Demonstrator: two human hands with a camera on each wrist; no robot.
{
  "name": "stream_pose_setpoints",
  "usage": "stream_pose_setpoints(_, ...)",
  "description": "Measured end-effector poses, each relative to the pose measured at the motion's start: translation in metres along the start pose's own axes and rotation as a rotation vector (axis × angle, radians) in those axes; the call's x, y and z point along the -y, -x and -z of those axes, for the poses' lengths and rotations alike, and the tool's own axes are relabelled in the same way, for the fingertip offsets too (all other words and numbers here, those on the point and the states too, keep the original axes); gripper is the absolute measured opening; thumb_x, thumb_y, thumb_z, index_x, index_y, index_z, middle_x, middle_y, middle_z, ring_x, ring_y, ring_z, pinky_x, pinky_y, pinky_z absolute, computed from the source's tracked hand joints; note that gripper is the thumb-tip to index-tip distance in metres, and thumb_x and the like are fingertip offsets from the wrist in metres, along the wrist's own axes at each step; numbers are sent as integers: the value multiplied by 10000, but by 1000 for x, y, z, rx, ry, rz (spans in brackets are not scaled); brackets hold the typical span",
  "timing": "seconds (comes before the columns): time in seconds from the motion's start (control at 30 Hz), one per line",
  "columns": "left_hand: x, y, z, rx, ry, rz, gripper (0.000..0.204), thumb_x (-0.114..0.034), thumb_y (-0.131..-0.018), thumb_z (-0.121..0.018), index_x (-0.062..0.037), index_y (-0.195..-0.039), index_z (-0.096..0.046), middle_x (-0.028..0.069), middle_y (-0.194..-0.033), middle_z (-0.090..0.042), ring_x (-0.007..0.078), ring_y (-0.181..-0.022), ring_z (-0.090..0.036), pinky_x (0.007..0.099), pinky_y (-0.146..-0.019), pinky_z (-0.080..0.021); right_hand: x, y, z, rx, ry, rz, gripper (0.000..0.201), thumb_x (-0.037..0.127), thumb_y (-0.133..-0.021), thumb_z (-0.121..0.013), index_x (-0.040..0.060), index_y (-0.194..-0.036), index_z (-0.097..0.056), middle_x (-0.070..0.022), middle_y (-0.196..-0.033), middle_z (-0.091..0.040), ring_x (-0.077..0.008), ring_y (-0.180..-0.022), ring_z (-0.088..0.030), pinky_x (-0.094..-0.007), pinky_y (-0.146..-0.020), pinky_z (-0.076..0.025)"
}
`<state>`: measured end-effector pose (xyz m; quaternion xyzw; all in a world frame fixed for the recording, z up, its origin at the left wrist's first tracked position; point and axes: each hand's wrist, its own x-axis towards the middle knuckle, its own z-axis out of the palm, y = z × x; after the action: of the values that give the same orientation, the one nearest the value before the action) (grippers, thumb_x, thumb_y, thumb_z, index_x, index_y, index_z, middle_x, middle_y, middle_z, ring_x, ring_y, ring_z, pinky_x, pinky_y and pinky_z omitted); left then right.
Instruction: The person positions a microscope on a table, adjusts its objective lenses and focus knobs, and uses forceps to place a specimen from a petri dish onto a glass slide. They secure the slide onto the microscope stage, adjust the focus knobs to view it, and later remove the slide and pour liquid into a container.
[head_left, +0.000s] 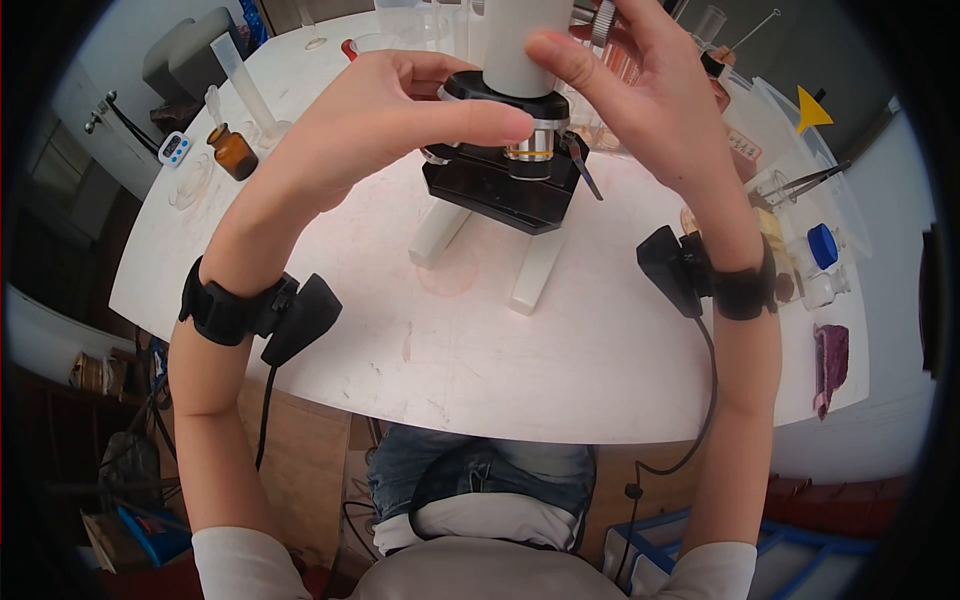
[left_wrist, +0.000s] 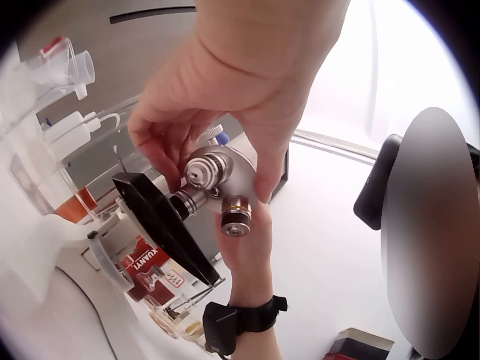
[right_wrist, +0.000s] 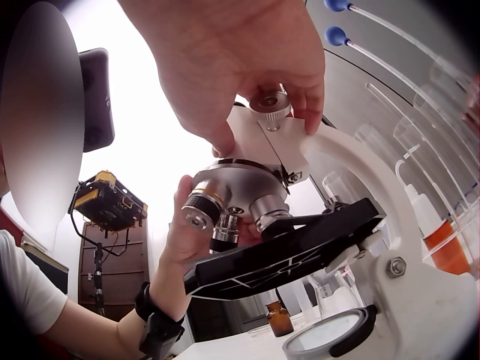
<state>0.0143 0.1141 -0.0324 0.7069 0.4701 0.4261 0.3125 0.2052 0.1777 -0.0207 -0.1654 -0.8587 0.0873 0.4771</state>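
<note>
A white microscope point(head_left: 520, 45) with a black stage point(head_left: 500, 185) stands on the table. My left hand point(head_left: 365, 125) grips its revolving nosepiece point(left_wrist: 236, 169), thumb in front and fingers round the far side. Silver objective lenses point(left_wrist: 236, 214) point down from the nosepiece over the stage. Higher up, my right hand point(head_left: 665, 105) holds the microscope's upper body, its thumb against the white tube and its fingers round the back. A ridged focus knob point(right_wrist: 270, 109) sits under the right palm. Below the stage shows a round mirror point(right_wrist: 326, 334).
To the left stand a brown bottle point(head_left: 233, 152), a measuring cylinder point(head_left: 245, 85) and a small timer point(head_left: 174, 149). On the right lie a yellow funnel point(head_left: 813, 110), a blue-capped jar point(head_left: 822, 245) and a purple cloth point(head_left: 830, 365). Glassware fills the back.
</note>
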Motion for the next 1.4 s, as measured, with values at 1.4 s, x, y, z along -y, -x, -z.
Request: stream_pose_setpoints(1.4,-22,47,-4,-303,-697,-377,187,-171,-763,-661,0,-836,-643,22,-735,-637,82,-655,-542,224,-596,-399,-2,0,-1,-39,-11,45,478,264,-783,-654,-54,-1095,-484,-169,-999,-550,-246,-967,-536,-333,-804,-412)
